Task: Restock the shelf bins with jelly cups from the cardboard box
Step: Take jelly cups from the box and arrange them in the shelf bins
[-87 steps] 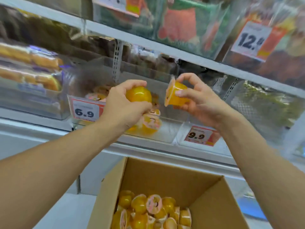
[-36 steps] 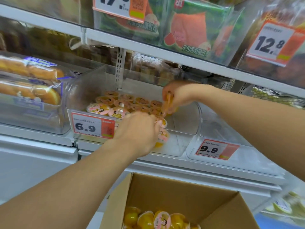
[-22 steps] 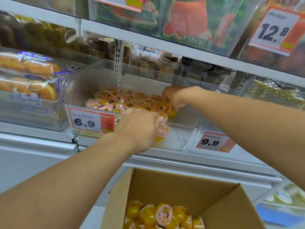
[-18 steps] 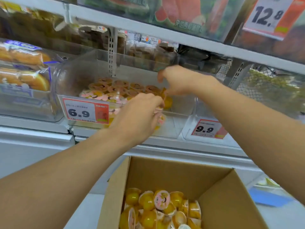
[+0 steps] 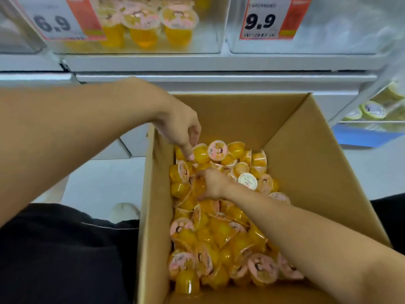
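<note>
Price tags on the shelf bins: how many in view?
2. The 6.9 price tag is on the left bin holding jelly cups; the 9.9 price tag is on the bin to its right. More may sit outside the frame.

light: bright, even, from overhead | shadows: soft, under the arms inside the cardboard box point(image 5: 306, 172) | glare: pale sheen on the clear shelf bins point(image 5: 206, 40) | blur: price tags point(image 5: 266, 18) smeared, top edge soft | distortion: wide-angle bending at the edges
</note>
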